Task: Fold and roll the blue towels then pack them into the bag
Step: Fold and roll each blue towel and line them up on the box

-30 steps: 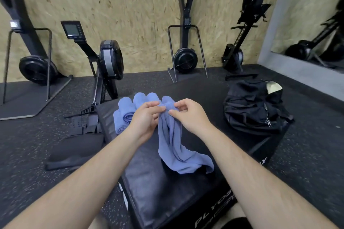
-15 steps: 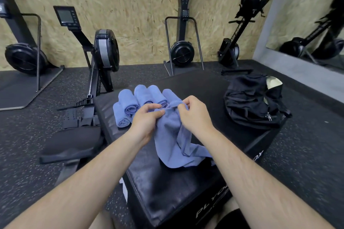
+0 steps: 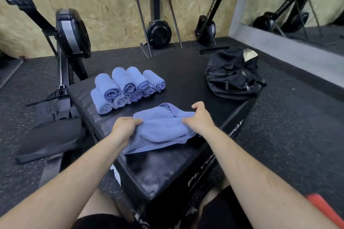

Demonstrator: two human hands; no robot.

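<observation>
Rolled towels (image 3: pixel 126 87) left, bag (image 3: pixel 230 76) right (both on the box (image 3: pixel 167 169)), loose towel (image 3: pixel 162 128) nearer.

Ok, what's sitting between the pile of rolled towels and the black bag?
Nothing: in the head view, only bare black box top separates the rolled towels from the bag.

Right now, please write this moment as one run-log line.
left hand: grips loose blue towel | right hand: grips same towel | rolled towels: piled on plyo box | duffel bag: on box, apart

Blue towels (image 3: pixel 160 128) on a black box (image 3: pixel 186 72); black bag (image 3: pixel 229 74); speckled floor (image 3: pixel 297 126).
</observation>
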